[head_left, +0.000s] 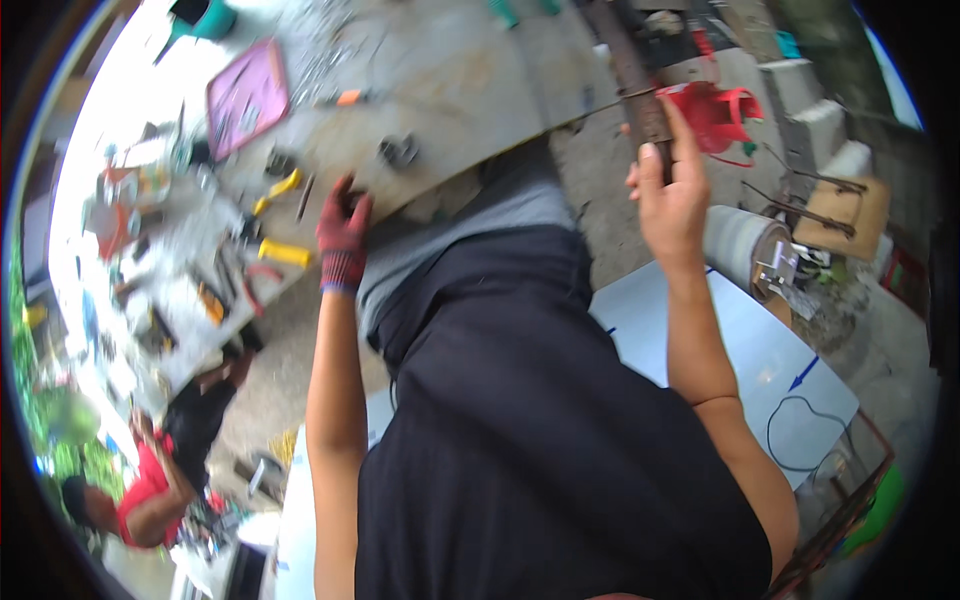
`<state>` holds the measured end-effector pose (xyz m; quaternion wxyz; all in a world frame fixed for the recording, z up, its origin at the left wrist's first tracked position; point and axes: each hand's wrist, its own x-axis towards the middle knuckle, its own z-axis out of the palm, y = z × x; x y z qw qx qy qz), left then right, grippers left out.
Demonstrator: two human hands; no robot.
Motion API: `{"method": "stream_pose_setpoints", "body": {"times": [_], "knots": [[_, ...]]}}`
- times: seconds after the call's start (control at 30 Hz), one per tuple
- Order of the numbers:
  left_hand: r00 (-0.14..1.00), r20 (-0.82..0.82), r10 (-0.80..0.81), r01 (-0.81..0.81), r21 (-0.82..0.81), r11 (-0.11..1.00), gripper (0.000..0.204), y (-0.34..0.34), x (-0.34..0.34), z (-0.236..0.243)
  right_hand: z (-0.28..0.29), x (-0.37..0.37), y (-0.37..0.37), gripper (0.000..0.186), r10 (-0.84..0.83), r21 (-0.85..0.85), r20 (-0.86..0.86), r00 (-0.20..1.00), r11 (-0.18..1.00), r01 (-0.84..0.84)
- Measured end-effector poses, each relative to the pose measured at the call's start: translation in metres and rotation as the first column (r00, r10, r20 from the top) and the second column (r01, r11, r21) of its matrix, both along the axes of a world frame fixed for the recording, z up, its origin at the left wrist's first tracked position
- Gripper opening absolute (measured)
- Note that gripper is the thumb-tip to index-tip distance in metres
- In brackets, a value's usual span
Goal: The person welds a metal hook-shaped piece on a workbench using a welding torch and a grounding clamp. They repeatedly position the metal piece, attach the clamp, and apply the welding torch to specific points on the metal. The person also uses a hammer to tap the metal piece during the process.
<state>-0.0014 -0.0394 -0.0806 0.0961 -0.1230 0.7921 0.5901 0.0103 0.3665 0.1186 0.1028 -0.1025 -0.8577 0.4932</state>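
My left hand [344, 232], in a dark red knitted glove, is at the near edge of the worktable [470, 110]. Its fingers are slightly curled and apart, with nothing seen between them. Two small dark metal parts [398, 150] lie just beyond it on the tabletop. Beside the glove are a thin brown rod [305, 197], a yellow-handled tool [278, 190] and a thick yellow handle [285, 252]. My bare right hand [672, 195] is wrapped round the near end of a long, rusty brown metal bar [648, 122]. The bar's far end runs past the top edge of view.
A pink tray [248, 97] with small items and an orange-handled tool [350, 97] sit farther back. Several hand tools crowd the left. At right are a red plastic stool [715, 115], a large roll [745, 245] and a white panel [740, 340]. A person in red [150, 490] is at lower left.
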Motion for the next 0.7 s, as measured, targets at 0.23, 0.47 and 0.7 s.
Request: {"method": "stream_pose_setpoints", "body": {"times": [0.23, 0.47, 0.7], "knots": [[0.992, 0.109, 0.061, -0.068, 0.06, 0.996, 0.039, 0.023, 0.025, 0.016, -0.023, -0.09, 0.122, 0.044, -0.225, 0.244, -0.151, 0.963, 0.935, 0.257], [0.967, 0.237, 0.088, -0.028, -0.245, 0.969, 0.031, 0.017, 0.032, 0.036, -0.136, -0.239, 0.283, 0.045, -0.262, 0.535, -0.26, 0.929, 0.762, 0.365], [0.875, 0.475, 0.093, 0.108, -0.38, 0.918, 0.026, -0.002, 0.042, 0.057, -0.223, -0.354, 0.366, 0.042, -0.384, 0.671, -0.102, 0.918, 0.654, 0.349]]}}
